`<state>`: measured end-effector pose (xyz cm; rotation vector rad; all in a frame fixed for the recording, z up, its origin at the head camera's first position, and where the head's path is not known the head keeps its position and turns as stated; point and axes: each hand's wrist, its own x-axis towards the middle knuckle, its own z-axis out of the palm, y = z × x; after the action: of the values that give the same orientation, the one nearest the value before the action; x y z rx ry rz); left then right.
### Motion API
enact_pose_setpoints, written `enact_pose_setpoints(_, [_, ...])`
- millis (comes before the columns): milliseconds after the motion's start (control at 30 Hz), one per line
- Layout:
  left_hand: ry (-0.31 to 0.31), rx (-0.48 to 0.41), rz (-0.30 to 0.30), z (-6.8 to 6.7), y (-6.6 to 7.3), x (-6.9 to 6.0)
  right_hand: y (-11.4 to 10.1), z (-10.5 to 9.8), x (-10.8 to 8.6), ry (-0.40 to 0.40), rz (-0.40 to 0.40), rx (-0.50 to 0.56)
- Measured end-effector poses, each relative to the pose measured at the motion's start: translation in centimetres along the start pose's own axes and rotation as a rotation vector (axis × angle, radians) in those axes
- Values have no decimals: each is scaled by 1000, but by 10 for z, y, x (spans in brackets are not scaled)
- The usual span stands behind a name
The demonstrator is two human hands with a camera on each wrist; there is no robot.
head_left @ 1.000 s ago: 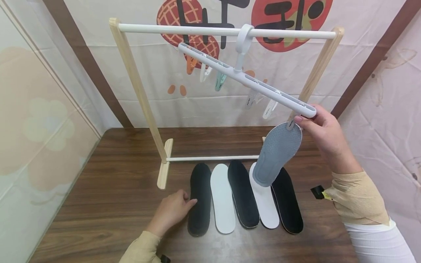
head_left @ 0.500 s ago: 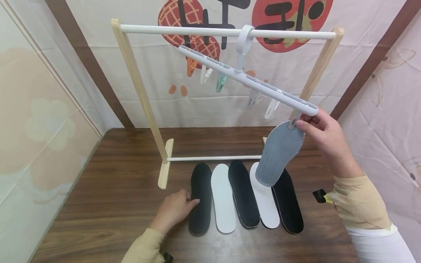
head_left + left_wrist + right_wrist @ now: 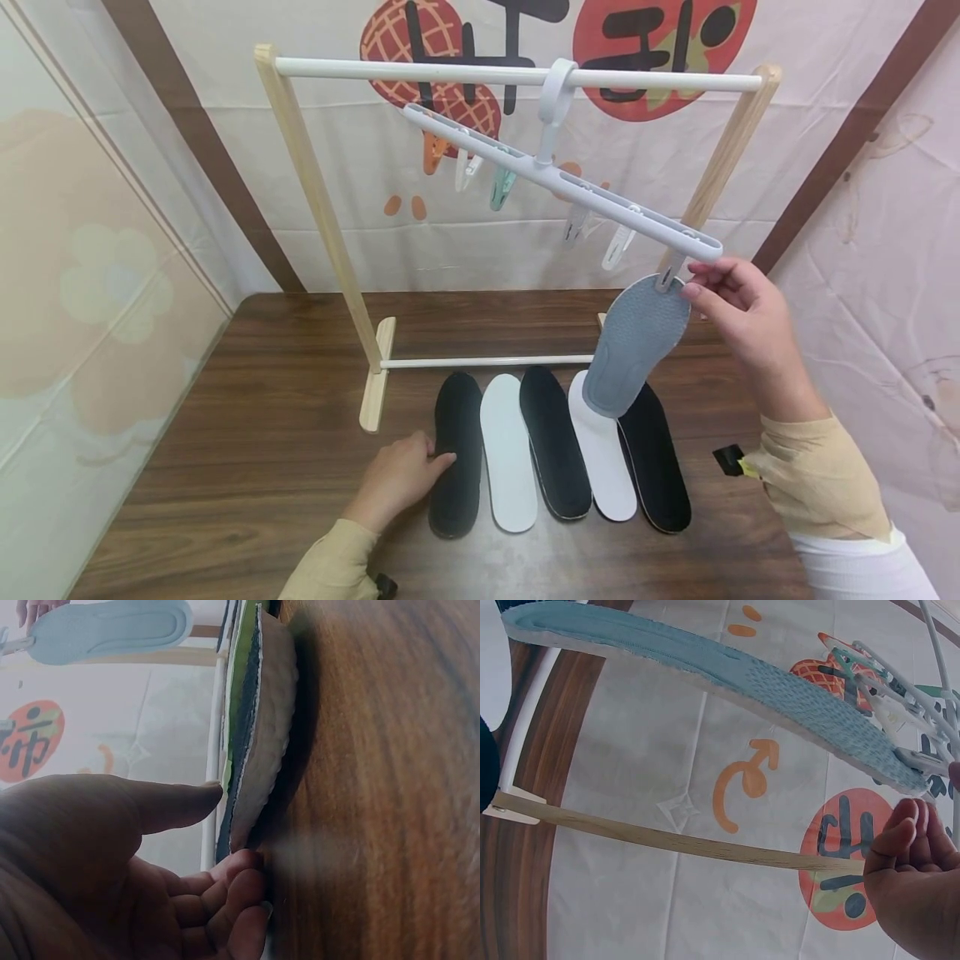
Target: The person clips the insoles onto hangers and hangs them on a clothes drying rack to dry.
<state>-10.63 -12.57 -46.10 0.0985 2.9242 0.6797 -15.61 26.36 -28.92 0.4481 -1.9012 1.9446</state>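
Observation:
A grey-blue insole [image 3: 637, 346] hangs by its top edge from a clip [image 3: 667, 275] at the right end of a pale grey hanger bar [image 3: 577, 187]. My right hand [image 3: 750, 321] is beside that clip, fingers loosely bent, its thumb tip close to the insole's edge. In the right wrist view, the fingertips stand just off the insole's end. On the table, my left hand [image 3: 397, 479] lies at the leftmost black insole [image 3: 457, 454]. Its thumb reaches over the insole's top, and its bent fingers [image 3: 246, 889] are by the lower edge; the insole lies flat.
Right of that insole lie a white insole [image 3: 508, 454], another black one [image 3: 555, 442], a second white one [image 3: 606, 467] and a third black one [image 3: 660, 467]. The hanger hooks over a white rail [image 3: 412, 69] of a wooden-legged rack. Several other clips dangle from the bar.
My right hand has come off the hanger's end and the clip, moving slightly down and right. The insole stays hanging. My left hand has barely moved.

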Motion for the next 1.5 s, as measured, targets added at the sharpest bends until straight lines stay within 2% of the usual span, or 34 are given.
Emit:
enact_pose_setpoints(267, [-13,-18,-22,1,1,1,-4,2,-11,52,-20,-1])
enact_pose_setpoints(500, [28,-81,-54,1,3,2,-10,4,-23,82,-47,-41])
enact_pose_setpoints(633, [41,-116,-52,0,4,2,-13,7,-26,38,-67,-44])
enact_pose_setpoints(867, [65,-175,-52,3,5,3,-14,13,-27,-26,-59,10])
enact_pose_setpoints(1100, [85,-193,-26,3,5,2,-15,18,-27,-78,-19,-54])
enact_pose_setpoints(1267, [72,-207,-32,3,5,2,-16,20,-26,-113,-5,-94])
enact_pose_setpoints(1500, [51,-212,-24,4,6,4,-16,26,-22,-112,17,-108])
